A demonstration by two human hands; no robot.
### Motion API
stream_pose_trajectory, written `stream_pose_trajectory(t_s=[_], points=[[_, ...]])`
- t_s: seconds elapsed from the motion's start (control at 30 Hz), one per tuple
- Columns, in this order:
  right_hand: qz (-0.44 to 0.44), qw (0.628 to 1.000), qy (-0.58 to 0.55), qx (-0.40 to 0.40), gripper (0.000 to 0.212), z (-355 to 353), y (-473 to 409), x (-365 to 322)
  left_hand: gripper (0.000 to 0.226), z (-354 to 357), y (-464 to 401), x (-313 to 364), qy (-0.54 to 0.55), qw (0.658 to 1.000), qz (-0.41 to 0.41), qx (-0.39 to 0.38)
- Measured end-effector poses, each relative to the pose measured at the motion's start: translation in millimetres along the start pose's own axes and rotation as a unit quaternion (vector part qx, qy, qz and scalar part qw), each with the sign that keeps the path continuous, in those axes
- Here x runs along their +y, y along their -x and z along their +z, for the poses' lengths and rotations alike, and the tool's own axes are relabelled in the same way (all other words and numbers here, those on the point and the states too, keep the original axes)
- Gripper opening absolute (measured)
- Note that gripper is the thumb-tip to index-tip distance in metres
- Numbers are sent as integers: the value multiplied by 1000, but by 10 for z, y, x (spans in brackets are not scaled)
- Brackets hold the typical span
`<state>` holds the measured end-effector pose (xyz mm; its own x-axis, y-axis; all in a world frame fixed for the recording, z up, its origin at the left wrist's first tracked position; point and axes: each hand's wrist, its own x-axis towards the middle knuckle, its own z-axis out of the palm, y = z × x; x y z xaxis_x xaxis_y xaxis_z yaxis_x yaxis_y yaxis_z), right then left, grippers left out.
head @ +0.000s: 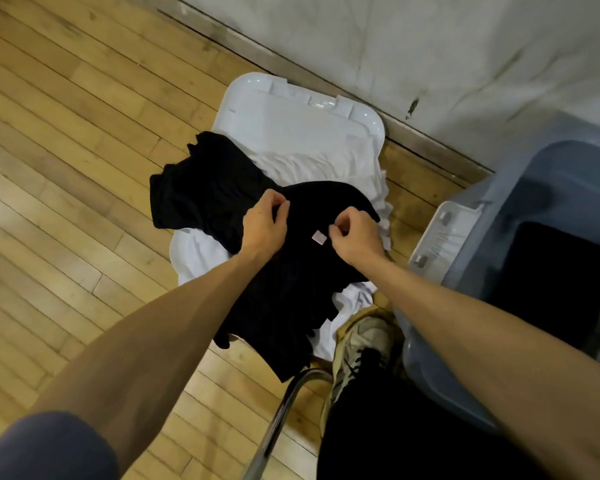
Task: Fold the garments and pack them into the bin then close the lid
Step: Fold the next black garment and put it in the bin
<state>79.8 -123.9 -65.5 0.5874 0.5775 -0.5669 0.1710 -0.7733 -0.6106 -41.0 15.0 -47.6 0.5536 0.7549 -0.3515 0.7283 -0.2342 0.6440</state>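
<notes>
Hands: left hand [262,220] and right hand [352,239] pinch black garment [222,188].
Done: bin [465,265] holds dark fabric.
Left: folding, lid [291,112] off.

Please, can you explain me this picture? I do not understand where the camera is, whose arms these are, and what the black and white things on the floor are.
There is no machine here. The camera sits on a person's head and looks down, so the two bare arms are that person's own. The left hand and the right hand each pinch a black garment near its small pale label. Under it lies a white garment, and both rest on a white bin lid lying flat on the wooden floor. At the right stands the grey-blue bin, open, with something dark already inside. Below you see the person's shoe and a metal tube, perhaps a chair leg.
</notes>
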Motion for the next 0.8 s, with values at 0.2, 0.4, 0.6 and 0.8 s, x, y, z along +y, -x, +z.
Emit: stream_pose_trajectory(t_s=[0.2,0.4,0.6,0.8], points=[[-80,993,-45,-75,47,-330,240,-617,14,-607,60,653,17,992,123,-31],[-113,987,-118,6,7,-1041,672,-1231,20,-1384,225,1224,-11,979,202,-1],[-219,969,-47,102,9,-1868,1301,-1885,28,-2139,617,1945,-60,962,265,17],[-271,944,-17,188,32,-2640,2259,-2419,60,-2883,1273,2616,-177,927,330,20]])
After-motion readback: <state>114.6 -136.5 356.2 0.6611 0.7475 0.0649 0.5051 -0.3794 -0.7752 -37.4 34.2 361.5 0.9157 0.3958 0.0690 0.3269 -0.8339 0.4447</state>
